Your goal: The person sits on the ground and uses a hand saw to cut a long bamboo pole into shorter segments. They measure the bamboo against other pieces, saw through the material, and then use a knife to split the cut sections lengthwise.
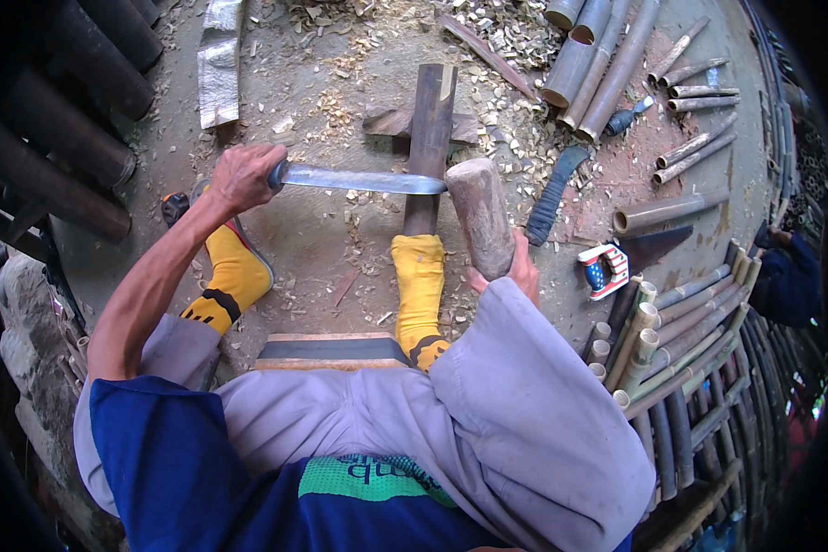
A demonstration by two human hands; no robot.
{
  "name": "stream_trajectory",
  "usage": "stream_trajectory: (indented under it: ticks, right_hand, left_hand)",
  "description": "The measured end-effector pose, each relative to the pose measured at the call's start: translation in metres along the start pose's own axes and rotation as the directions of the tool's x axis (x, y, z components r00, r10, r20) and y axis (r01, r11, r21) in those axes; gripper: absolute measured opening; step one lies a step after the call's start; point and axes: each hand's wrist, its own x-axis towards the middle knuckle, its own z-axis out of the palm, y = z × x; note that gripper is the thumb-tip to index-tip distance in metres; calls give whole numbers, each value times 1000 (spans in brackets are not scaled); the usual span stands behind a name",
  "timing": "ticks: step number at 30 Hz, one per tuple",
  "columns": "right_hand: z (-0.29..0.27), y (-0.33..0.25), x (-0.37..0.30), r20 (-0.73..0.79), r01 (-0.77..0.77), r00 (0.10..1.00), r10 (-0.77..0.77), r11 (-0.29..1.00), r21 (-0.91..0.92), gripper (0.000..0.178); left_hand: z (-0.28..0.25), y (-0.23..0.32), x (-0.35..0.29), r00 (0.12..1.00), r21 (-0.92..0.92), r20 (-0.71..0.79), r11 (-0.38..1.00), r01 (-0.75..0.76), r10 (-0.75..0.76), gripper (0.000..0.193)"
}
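My left hand [247,175] is closed around the dark handle of a long knife [363,179], its blade pointing right. The blade lies across a dark bamboo tube [430,133] that has a pale notch cut near its far end. The tube rests over a wooden block [389,122], and my yellow-socked right foot [419,276] is at its near end. In my right hand [523,269] is a thick wooden mallet [481,212], its head beside the knife's tip; whether they touch I cannot tell. The mallet partly hides the right fingers.
Wood chips [515,55] litter the ground. To the right lie a dark wrapped tool [554,195], a handsaw [605,271], short bamboo pieces [672,210] and a bamboo rack [681,322]. Large dark tubes [64,175] stand at left. Another person [787,276] is at the far right.
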Motion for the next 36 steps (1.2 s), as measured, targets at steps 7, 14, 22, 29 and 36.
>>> stream_trajectory:
  ticks: [7, 14, 22, 29, 36]
  right_hand:
    - [-10, 8, 11, 84, 72, 994, -64, 992, -107, 77]
    - [-45, -9, 47, 383, 921, 389, -838, 362, -142, 44]
    - [-22, -53, 51, 655, 900, 375, -656, 427, -88, 49]
    - [-22, -33, 112, 646, 743, 633, -426, 567, -354, 45]
    - [-11, -50, 69, 628, 954, 273, -729, 289, -80, 51]
  left_hand:
    - [-5, 0, -2, 998, 10, 62, 999, 30, -31, 24]
    - [2, -9, 12, 989, 35, 146, 999, 21, -26, 25]
    - [5, -18, 14, 994, 78, 106, 997, -14, 5, 25]
    - [3, -14, 25, 992, 85, 123, 996, -7, -4, 26]
    - [8, -17, 23, 993, 75, 119, 997, -16, 6, 29]
